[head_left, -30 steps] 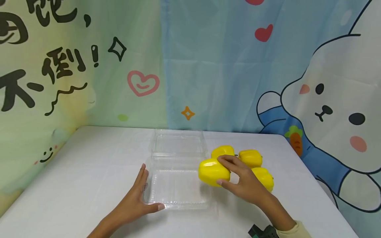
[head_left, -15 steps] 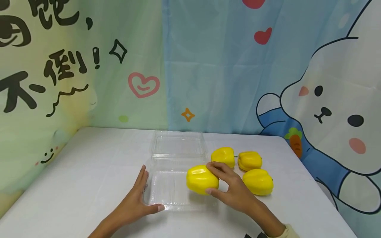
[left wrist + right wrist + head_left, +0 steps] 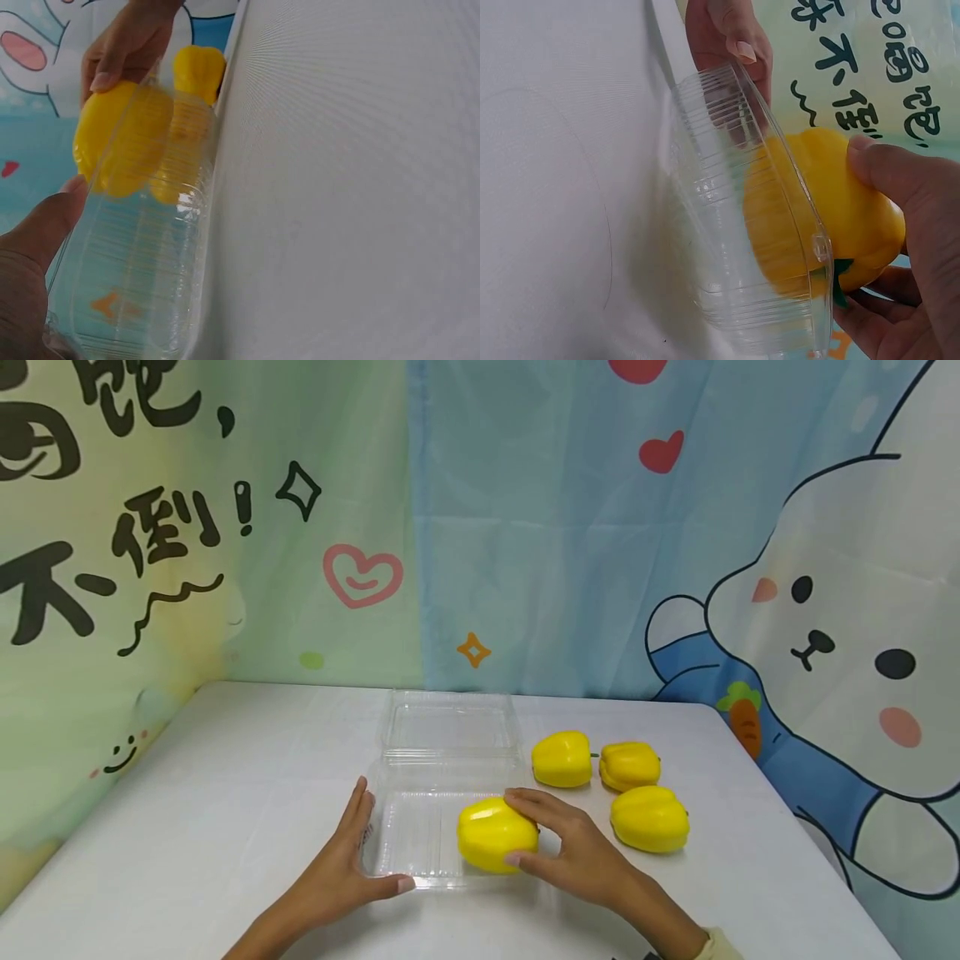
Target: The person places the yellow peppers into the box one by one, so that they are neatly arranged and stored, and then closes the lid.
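A yellow bell pepper [image 3: 489, 835] is gripped between the thumb and fingers of my right hand [image 3: 581, 856]. It is at the right part of a clear plastic clamshell box [image 3: 412, 831], partly below the rim in the right wrist view, where its green stem [image 3: 841, 281] points toward the palm. Whether it touches the box floor I cannot tell. My left hand [image 3: 337, 864] rests against the box's left side, fingers fairly straight and thumb along the front edge. In the left wrist view the left thumb [image 3: 52, 225] lies at the rim.
The box's lid [image 3: 450, 722] lies folded back behind it. Right of the box on the white table [image 3: 225, 793] are three more yellow peppers: one at the back [image 3: 562, 760], one beside it [image 3: 630, 766], one nearer [image 3: 650, 820]. A printed curtain hangs behind.
My right hand has carried the pepper left and down, from beside the box's right edge to inside its outline. The left hand and the box have stayed in place.
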Motion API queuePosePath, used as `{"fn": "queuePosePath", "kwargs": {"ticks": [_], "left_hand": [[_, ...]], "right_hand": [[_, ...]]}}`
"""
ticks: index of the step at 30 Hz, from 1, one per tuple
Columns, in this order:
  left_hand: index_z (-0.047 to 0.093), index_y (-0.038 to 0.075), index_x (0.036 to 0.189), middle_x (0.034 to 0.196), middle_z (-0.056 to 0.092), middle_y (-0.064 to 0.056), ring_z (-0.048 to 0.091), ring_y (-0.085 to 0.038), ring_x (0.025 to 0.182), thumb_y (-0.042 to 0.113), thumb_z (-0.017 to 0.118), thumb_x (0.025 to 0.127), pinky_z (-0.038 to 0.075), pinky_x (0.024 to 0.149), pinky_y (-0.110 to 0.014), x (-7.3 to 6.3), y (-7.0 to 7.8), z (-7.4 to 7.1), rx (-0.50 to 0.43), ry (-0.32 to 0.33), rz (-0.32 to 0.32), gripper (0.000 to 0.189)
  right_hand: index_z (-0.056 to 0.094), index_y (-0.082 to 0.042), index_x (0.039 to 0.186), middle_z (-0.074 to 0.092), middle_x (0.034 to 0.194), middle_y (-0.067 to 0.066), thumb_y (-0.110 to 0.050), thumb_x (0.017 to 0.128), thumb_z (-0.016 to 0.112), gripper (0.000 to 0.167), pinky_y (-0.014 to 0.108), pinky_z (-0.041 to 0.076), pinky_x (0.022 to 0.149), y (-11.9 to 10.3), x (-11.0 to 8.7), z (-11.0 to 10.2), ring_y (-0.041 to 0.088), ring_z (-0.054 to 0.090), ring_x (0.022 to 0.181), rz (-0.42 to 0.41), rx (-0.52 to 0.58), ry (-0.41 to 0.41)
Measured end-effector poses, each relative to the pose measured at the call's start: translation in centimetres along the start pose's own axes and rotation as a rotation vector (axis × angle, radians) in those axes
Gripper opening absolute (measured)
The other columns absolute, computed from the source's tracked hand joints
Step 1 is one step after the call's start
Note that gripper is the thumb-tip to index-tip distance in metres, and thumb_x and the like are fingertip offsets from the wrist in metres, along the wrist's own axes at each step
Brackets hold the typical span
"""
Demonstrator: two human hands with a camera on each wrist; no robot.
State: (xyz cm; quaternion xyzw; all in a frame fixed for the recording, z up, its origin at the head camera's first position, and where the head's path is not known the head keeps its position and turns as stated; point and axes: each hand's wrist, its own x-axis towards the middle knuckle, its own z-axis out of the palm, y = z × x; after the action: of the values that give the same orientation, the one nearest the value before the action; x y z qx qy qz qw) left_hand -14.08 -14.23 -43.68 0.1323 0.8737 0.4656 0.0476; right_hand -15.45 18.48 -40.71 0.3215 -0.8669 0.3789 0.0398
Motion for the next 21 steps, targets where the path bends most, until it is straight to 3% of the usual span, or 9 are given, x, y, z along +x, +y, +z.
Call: {"fn": "queuePosePath", "kwargs": {"ticks": [12,21], "left_hand": [[0.006,-0.002,0.154,0.162,-0.013,-0.003,0.004,-0.029,0.147,0.049,0.086,0.067,0.014,0.113,-0.053,-0.03,0.03,0.02,0.018,0.003,-0.002,0.129],[0.005,0.000,0.155,0.162,-0.012,-0.005,0.006,-0.030,0.146,0.049,0.086,0.067,0.013,0.113,-0.053,-0.02,0.05,0.02,0.017,-0.005,-0.023,0.129]], "right_hand": [[0.052,-0.007,0.141,0.047,0.143,0.002,-0.042,0.088,0.070,0.065,0.044,0.042,0.101,0.17,0.10,0.31,0.023,0.047,0.129,0.030,0.021,-0.042],[0.051,-0.008,0.142,0.046,0.145,0.001,-0.044,0.090,0.068,0.065,0.044,0.042,0.101,0.29,-0.08,0.97,0.023,0.046,0.130,-0.013,-0.062,-0.063]]}}
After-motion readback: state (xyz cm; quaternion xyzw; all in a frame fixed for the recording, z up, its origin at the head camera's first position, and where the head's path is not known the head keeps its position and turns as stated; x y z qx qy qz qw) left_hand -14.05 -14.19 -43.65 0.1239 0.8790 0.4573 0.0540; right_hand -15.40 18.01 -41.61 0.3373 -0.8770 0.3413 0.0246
